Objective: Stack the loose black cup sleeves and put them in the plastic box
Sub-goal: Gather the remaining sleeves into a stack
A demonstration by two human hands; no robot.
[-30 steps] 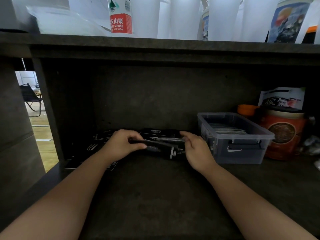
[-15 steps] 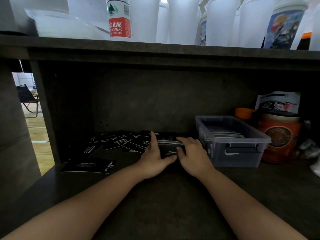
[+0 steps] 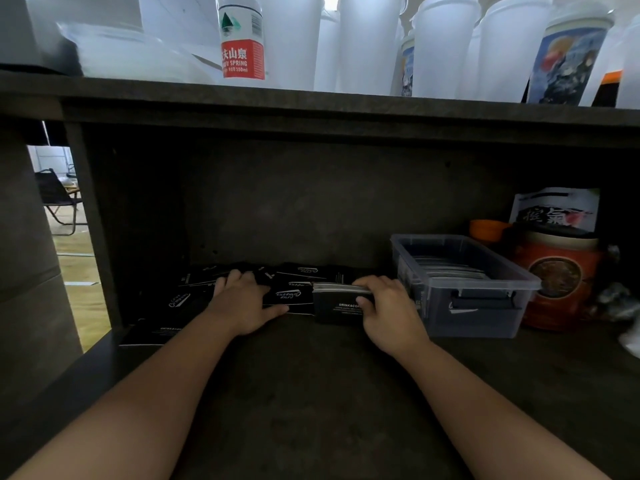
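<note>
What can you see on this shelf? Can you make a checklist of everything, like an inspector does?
Surface: dark shelf, bare at the front.
Job's things: stack of sleeves held upright on the shelf beside the plastic box; loose sleeves spread flat at the back left; the box already holds some sleeves.
Clutter: orange tin right of the box, printed bag behind it.
Hands: left hand rests flat on the loose sleeves; right hand grips the stack.
Cables: nothing seen.
Surroundings: water bottle and white cups on the shelf above; folding chair beyond on the left.
</note>
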